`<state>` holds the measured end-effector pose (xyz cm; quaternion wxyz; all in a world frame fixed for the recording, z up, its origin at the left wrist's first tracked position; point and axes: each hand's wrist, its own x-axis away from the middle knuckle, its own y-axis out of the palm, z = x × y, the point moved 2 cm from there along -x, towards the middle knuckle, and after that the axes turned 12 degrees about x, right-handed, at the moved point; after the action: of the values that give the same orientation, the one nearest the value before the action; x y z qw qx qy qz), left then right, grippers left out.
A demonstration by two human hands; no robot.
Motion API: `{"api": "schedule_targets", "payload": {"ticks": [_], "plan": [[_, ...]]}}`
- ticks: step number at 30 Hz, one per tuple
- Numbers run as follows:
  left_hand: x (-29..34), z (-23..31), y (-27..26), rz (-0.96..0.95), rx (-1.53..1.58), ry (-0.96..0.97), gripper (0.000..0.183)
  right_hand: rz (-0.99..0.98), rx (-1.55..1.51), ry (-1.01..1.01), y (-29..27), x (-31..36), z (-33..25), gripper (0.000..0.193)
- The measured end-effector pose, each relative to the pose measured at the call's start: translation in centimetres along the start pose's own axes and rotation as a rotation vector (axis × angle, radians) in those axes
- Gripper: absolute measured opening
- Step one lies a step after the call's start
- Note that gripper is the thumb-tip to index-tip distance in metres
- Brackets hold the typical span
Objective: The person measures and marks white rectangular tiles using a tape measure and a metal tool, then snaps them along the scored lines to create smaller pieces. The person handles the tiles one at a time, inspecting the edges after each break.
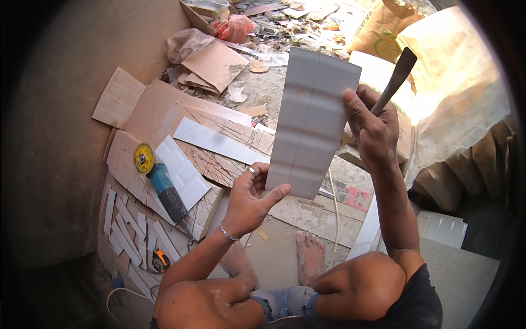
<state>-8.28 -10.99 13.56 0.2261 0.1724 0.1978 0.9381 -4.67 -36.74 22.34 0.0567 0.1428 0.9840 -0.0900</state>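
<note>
A light grey rectangular wall tile [311, 123] with wavy ridges is held up, slightly tilted, in front of me. A thin line runs down its length. My left hand [252, 200] grips the lower left corner, thumb across the face and fingers behind. At the upper right edge, my right hand [375, 126] pinches the tile with its thumb. That same hand also clasps a slim tool with a dark, flared end [400, 74] pointing up and right; its lower part is hidden in the fist.
An angle grinder [163, 183] with a yellow disc lies on scored boards at left, beside a white tile piece [183, 172]. Cut strips [126, 236] and a tape measure [160, 260] lie nearer. Rubble [279, 27] and paper sacks [383, 27] are behind; a cable [335, 219] crosses the floor.
</note>
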Motion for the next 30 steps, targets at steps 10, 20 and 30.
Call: {"api": "schedule_targets", "payload": {"ticks": [10,20,30], "plan": [[0.5,0.4,0.9,0.023,0.025,-0.026,0.035,-0.048,-0.004,0.016,0.4,0.4,-0.3,0.03],[0.1,-0.1,0.4,0.036,0.014,-0.006,0.031,-0.034,-0.032,0.006,-0.6,0.6,0.3,0.03],[-0.2,0.0,0.0,0.077,0.069,0.001,0.031,-0.012,-0.07,0.025,-1.0,0.5,0.3,0.022]]}}
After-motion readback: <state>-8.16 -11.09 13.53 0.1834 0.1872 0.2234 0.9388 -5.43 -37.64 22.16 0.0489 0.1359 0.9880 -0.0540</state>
